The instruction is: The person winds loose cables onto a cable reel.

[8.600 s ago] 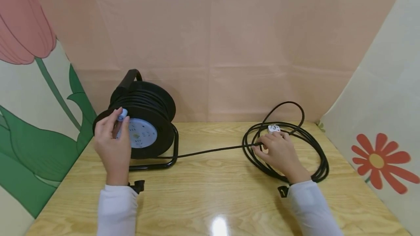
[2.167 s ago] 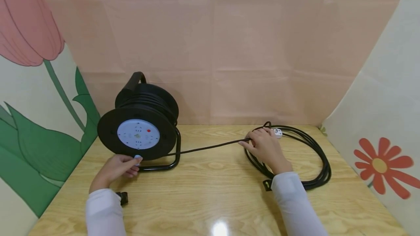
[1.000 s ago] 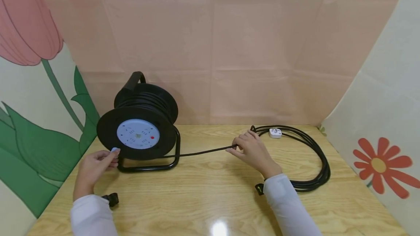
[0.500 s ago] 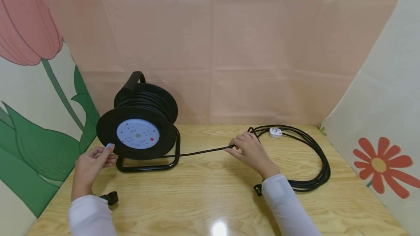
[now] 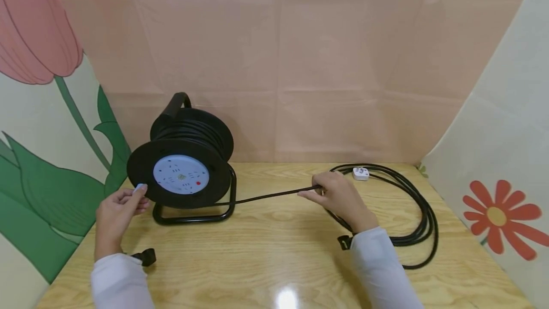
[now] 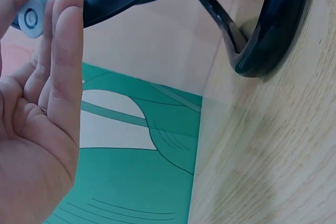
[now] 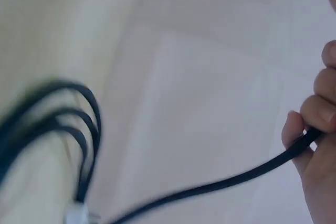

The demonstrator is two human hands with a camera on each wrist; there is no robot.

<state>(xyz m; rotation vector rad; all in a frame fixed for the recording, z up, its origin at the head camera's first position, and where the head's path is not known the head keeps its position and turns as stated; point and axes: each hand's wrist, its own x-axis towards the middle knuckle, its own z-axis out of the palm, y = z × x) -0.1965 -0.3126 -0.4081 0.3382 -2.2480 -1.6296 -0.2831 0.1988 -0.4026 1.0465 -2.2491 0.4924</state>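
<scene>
A black cable reel [image 5: 139,168] with a pale blue socket face stands at the left of the head view. My left hand [image 5: 115,218] pinches its light blue crank knob [image 5: 139,188] at the lower left of the disc; the left wrist view shows the knob [image 6: 31,17] between thumb and fingers. From under the reel, a black cable [image 5: 270,196] runs right to my right hand [image 5: 343,199], which grips it above the table. In the right wrist view the cable [image 7: 226,183] passes through curled fingers. The loose coil [image 5: 401,241] lies behind and beyond that hand.
A white plug [image 5: 360,173] lies inside the top of the coil. The reel's black tube stand [image 5: 193,221] rests on the wooden table [image 5: 257,256]. A pink backdrop [image 5: 321,85] closes the rear, with flower-printed panels at both sides.
The knob has gone round from the disc's top to its lower left. My right hand moved left off the coil along the cable, then slightly right again. One cable loop now swings out at lower right.
</scene>
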